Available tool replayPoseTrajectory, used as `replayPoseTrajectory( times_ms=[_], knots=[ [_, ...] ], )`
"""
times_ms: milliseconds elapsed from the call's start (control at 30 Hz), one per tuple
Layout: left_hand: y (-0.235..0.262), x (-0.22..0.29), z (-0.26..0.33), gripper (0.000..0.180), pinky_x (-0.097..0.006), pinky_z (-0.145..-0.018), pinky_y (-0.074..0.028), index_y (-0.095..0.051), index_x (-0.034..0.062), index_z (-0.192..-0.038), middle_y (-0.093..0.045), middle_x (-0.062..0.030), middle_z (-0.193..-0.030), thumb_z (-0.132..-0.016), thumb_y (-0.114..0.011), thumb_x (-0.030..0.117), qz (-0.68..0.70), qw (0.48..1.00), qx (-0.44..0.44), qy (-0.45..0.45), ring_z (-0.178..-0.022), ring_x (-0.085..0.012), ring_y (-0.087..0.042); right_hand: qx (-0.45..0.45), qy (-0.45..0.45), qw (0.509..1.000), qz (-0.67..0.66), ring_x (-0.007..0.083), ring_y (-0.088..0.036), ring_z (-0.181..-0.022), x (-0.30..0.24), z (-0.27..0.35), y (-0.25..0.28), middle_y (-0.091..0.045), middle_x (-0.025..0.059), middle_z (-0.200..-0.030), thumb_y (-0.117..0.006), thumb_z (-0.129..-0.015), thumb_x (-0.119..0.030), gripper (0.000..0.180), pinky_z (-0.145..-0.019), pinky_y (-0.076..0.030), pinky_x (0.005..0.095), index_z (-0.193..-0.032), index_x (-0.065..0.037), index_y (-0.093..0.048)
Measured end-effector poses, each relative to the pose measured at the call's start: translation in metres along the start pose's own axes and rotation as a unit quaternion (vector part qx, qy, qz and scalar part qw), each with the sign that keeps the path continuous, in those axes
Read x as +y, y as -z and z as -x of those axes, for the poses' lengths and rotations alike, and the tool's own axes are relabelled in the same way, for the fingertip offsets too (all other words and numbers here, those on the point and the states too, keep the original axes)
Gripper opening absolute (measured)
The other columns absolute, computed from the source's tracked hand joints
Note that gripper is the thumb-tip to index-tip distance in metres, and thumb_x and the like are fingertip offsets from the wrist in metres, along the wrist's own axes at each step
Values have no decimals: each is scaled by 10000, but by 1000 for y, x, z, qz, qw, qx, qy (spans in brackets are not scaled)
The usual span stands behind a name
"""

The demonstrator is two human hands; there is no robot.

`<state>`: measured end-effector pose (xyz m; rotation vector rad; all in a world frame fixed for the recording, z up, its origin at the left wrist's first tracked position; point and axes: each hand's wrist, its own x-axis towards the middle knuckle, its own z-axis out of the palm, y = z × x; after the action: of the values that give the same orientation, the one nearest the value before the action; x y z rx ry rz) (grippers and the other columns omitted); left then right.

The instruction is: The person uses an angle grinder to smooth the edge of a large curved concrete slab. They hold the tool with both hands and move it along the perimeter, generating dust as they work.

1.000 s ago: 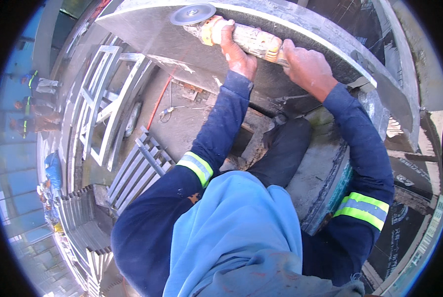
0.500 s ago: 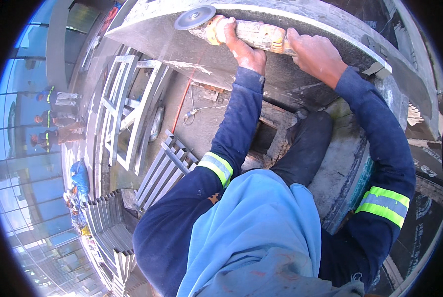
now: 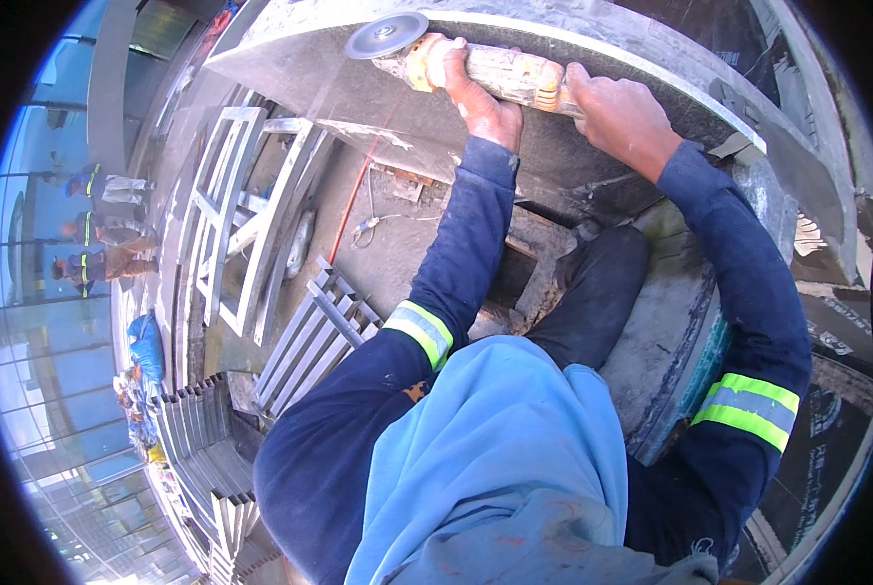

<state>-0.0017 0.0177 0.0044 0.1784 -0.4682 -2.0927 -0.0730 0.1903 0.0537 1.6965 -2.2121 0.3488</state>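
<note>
While both hands clamp it at the far side of the scene, the yellow, dust-caked angle grinder [image 3: 485,73] lies along a pale grey slab [image 3: 358,93], its grey cutting disc [image 3: 386,35] pointing left. The left hand [image 3: 480,97] has its fingers closed around the body just behind the disc; the right hand [image 3: 623,117] grips the rear end. It looks heavy, rigid and prone to kick, so this two-handed hold suits it. No containers show.

Bright daylight floods the scene from the left, where blue sky glares; the right side falls into shadow. Fisheye distortion bends edges inside a black rim. Focus stays sharp.
</note>
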Motion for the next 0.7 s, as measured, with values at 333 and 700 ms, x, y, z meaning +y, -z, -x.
replayPoseTrajectory(
  times_ms=[333,700],
  knots=[
    [-6,-2,12,508,-556,-922,-559,-503,125,-1250,-559,-103,-1130,-839,-734,313,14,999,34,24,-1036,-321,-602,-8,3,1000,14,368,-725,-696,3,8,3,-696,190,-729,-686,-828,-63,309,-612,-584,456,-1079,-8,-515],
    [-7,-1,6,497,-554,-879,-600,-517,96,-1207,-559,-107,-1091,-839,-764,319,17,999,36,10,-995,-304,-625,-47,-21,999,2,391,-731,-743,0,0,6,-714,213,-780,-702,-836,-92,323,-653,-586,488,-1085,-5,-515]
  ],
)
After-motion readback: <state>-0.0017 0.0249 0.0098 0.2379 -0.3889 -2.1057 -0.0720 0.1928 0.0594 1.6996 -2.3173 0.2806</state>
